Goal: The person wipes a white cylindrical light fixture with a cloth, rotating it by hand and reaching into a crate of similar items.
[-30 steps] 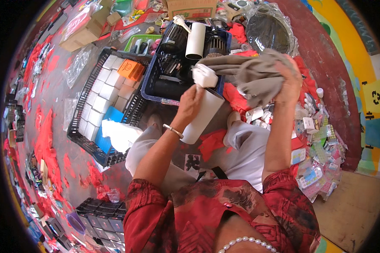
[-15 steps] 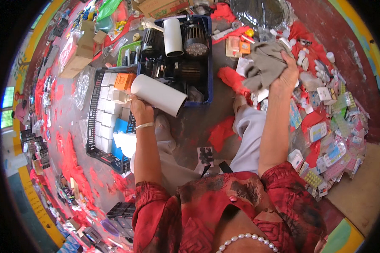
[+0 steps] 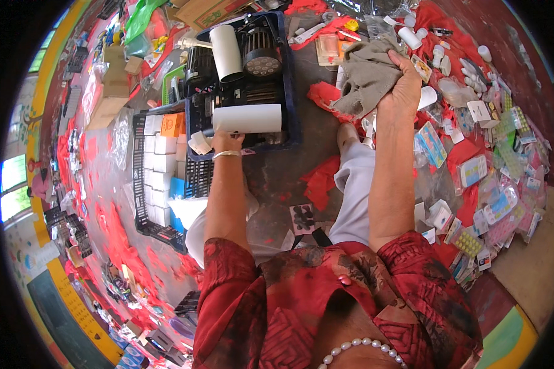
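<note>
Far left: floor littered with red scraps and loose goods. Then an open cardboard box, with a clear plastic bag on its near side. Next, a black slatted crate with rows of small white boxes, plus an orange box at its far end. Small green basket just beyond it, partly hidden.

Left hand, bangle at wrist, clamped on the near side of a white tube by its left end; white fitting juts out left. Tube lies crosswise over the near half of a blue crate; cannot tell if it touches the contents. In the crate's far half: second white tube, tilted, beside a black ribbed spotlight.

Red cloth on floor between the legs and the crate's right. Right hand closed on a bunched grey-brown rag, over the floor clutter. Hands well apart. Far right: heap of blister packs and cartons.
</note>
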The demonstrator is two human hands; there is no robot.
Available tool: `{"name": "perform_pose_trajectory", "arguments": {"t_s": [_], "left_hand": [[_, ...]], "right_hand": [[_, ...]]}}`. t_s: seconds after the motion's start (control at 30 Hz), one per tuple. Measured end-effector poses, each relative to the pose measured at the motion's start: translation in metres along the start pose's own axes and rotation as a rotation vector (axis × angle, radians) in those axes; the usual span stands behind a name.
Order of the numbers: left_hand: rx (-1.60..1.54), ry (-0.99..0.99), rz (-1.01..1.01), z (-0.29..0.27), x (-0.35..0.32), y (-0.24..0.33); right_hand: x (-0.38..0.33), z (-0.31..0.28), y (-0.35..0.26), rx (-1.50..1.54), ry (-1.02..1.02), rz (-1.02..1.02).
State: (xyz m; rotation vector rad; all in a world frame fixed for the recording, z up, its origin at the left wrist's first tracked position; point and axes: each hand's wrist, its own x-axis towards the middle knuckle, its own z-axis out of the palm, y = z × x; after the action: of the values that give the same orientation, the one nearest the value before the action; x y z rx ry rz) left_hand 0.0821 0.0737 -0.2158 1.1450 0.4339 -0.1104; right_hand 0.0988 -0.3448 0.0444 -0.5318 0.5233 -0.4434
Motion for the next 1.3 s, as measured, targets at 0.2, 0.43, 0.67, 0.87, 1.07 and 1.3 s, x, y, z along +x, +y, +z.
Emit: {"name": "perform_pose_trajectory", "arguments": {"t_s": [0.2, 0.43, 0.67, 0.87, 1.07, 1.3], "left_hand": [[0.087, 0.126, -0.187, 0.076, -0.081, 0.053], [0.903, 0.155, 0.22, 0.116, -0.107, 0.098], [1.376, -0.045, 0.527, 0.093, -0.066, 0.065], [1.835, 0.023, 0.409, 0.135, -0.073, 0.115], [2.579, -0.141, 0.862, 0.155, -0.098, 0.037], [2.237, -0.212, 0.972, 0.161, -0.053, 0.022]], "right_hand": [[0.016, -0.017, -0.014, 0.016, 0.05, -0.072], [0.011, -0.014, -0.008, 0.01, 0.025, 0.009], [0.013, -0.009, 0.0, -0.037, 0.005, 0.033], [0.013, -0.005, 0.0, -0.102, 0.01, 0.056], [-0.001, 0.007, 0.005, -0.191, -0.073, 0.11], [-0.012, 0.011, 0.009, -0.236, -0.037, 0.146]]}}
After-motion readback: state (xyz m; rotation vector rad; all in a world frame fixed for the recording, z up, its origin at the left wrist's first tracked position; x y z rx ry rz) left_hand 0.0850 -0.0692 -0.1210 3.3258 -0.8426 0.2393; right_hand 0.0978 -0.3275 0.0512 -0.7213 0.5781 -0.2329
